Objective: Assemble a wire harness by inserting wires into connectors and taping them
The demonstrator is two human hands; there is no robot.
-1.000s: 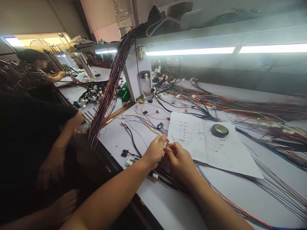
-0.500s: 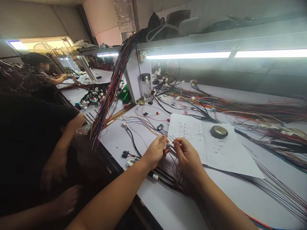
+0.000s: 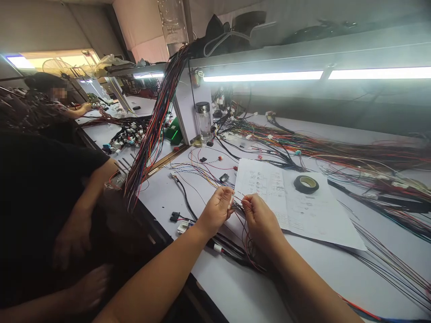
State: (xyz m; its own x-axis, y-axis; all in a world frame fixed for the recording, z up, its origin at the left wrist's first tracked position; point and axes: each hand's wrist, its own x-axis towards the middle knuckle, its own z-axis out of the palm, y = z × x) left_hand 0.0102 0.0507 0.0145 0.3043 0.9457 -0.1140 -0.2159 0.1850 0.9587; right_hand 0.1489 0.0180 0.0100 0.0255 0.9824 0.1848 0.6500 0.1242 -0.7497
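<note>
My left hand (image 3: pixel 218 207) is closed around a small pale connector (image 3: pixel 231 200), mostly covered by the fingers. Close by on its right, my right hand (image 3: pixel 260 215) pinches thin wires (image 3: pixel 239 195) whose tips point toward the connector. More dark and reddish wires (image 3: pixel 243 224) hang between and below both hands. Beneath them a black-sleeved harness (image 3: pixel 235 256) with a white connector (image 3: pixel 218 248) lies on the table. A printed sheet (image 3: pixel 323 224) spreads out beside my right hand, with a roll of black tape (image 3: pixel 306 184) on top.
A thick wire bundle (image 3: pixel 158 116) hangs from the shelf at left. A glass bottle (image 3: pixel 203 121) stands by the shelf post. Long loose wires (image 3: pixel 323 146) cover the back of the table. A co-worker in black (image 3: pixel 50 193) sits close on my left; another person (image 3: pixel 47 96) works farther back.
The fingers of both hands have shifted slightly around the connector and wire tips, with the hands still close together. The whole view has moved a little.
</note>
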